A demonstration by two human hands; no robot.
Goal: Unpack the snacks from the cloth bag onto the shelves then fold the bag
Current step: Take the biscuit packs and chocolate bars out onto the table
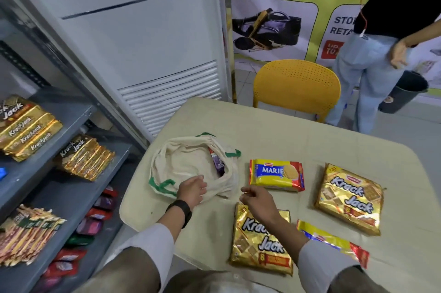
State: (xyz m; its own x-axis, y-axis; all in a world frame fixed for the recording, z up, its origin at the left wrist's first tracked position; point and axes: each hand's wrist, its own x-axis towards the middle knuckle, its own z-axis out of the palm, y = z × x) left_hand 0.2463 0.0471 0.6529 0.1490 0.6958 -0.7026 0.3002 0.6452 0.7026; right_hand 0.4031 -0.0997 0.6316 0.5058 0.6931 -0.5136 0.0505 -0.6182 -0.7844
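Emptying the cloth bag (pixel 191 163), slumped centre-left on the worktop (pixel 298 140), I'd pin its rim with my left hand (pixel 192 190), whose fingers press loosely on the cloth, grasping nothing. My right hand (pixel 259 199) hovers released; I'd send it in for the purple packet (pixel 219 165) inside.

chair (pixel 297 85): yellow, perforated back, at table's far edge
bucket (pixel 405 92): dark, on floor at right
bystander (pixel 372 58): black top, light jeans, beside chair
white unit (pixel 152 37): tall, louvred vent low
banner (pixel 310 6): yellow-framed, behind chair
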